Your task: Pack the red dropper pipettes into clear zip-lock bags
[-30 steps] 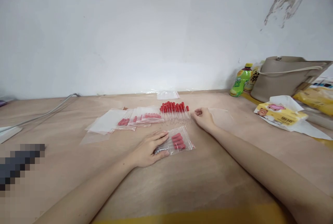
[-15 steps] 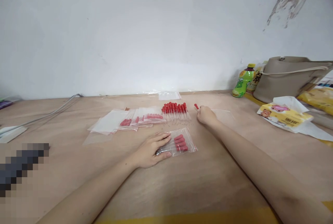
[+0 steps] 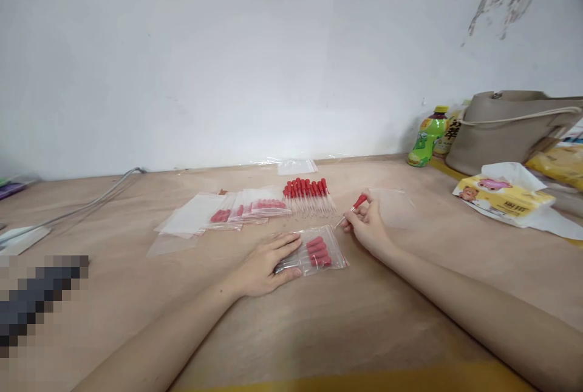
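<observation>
My left hand [image 3: 268, 264] lies flat, fingers outstretched, on the left part of a clear zip bag [image 3: 337, 253]. Inside that bag are several red-bulbed droppers [image 3: 317, 251], their thin ends partly under my hand. Just right of the bag, my right hand [image 3: 368, 225] pinches a single dropper [image 3: 359, 200], its red bulb up and its thin tip slanting down left toward the bag. Behind the bag, a row of loose droppers [image 3: 306, 189] lies with red bulbs away from me. Filled zip bags [image 3: 264, 205] overlap to their left.
Flat bags [image 3: 186, 215] lie at the left of the pile, another bag [image 3: 394, 201] behind my right hand, and a white one [image 3: 297, 167] by the wall. At right are a green bottle [image 3: 427, 140], a grey bag [image 3: 496, 131] and a tissue pack [image 3: 505, 195]. A cable [image 3: 98, 198] runs at left.
My right hand has come nearer and turned, bringing the dropper from beside the loose row to the bag's right end. My left hand stays on the bag.
</observation>
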